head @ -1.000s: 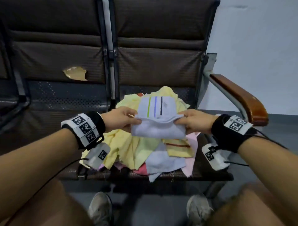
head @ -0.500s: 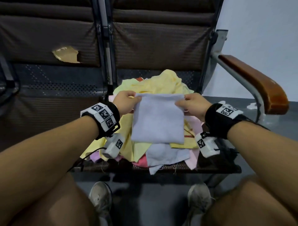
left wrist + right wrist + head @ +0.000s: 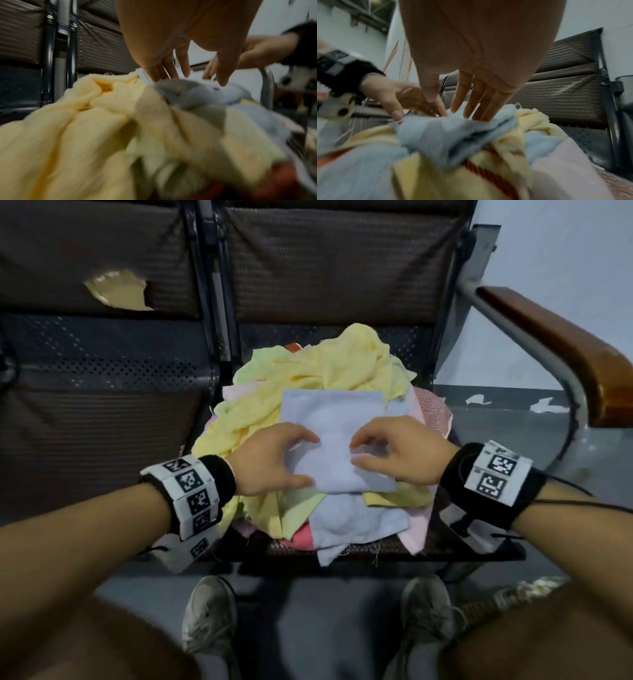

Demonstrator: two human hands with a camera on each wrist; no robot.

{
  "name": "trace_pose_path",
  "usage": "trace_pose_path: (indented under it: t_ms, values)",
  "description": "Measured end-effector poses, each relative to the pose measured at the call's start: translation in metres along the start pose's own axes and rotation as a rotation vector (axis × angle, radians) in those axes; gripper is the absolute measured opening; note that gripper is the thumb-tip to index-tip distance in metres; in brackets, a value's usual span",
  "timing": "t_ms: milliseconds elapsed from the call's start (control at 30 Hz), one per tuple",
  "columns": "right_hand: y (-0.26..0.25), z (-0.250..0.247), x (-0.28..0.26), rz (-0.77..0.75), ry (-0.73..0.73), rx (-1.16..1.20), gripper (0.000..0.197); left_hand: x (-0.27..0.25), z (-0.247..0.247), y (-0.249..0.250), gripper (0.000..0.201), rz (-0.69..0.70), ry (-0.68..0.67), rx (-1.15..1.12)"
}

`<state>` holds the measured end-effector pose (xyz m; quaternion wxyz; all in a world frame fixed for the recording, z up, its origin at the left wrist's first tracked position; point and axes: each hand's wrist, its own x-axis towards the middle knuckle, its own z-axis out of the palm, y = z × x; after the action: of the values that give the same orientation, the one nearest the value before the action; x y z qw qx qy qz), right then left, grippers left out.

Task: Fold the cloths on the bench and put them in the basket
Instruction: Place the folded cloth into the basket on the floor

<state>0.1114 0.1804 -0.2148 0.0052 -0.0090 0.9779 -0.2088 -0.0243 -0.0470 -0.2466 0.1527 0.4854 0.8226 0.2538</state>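
A pale blue cloth (image 3: 334, 419), folded to a rectangle, lies flat on top of a heap of yellow, pink and blue cloths (image 3: 329, 368) on the bench seat. My left hand (image 3: 308, 460) rests on its near left part with the fingers spread and fairly straight. My right hand (image 3: 356, 453) touches its near right part the same way. In the left wrist view my left hand (image 3: 197, 77) points its fingers down onto the blue cloth (image 3: 197, 92). In the right wrist view my right hand (image 3: 452, 105) presses the blue cloth (image 3: 453, 132). No basket shows.
The bench's wooden armrest (image 3: 565, 354) juts out on the right. The left seat (image 3: 102, 412) holds no cloths, and its backrest has a torn patch (image 3: 116, 290). My shoes (image 3: 209, 618) stand on the floor below. A dark mesh bin (image 3: 624, 89) stands beyond the bench.
Both hands held the blue cloth up by its top corners. It now lies flat on the heap, and the hands have let go of the corners and rest on it.
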Motion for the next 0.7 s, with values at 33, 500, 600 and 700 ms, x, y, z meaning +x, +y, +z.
trace_pose_path:
  t_ms: [33, 500, 600, 700]
  values:
    - [0.003, 0.006, -0.004, -0.007, -0.058, -0.068, 0.045, -0.004, 0.004, -0.005, 0.072, 0.025, -0.033, 0.102]
    - [0.013, 0.010, -0.015, -0.002, 0.124, 0.075, 0.013, -0.002, -0.010, -0.002, 0.033, -0.119, 0.254, -0.214]
    - [0.013, 0.006, -0.009, 0.086, 0.147, 0.260, 0.021, 0.006, -0.008, -0.004, 0.042, -0.214, 0.268, -0.305]
    - [0.015, 0.009, 0.001, 0.240, 0.097, 0.352, 0.022, 0.017, -0.003, -0.011, 0.042, -0.331, 0.308, -0.234]
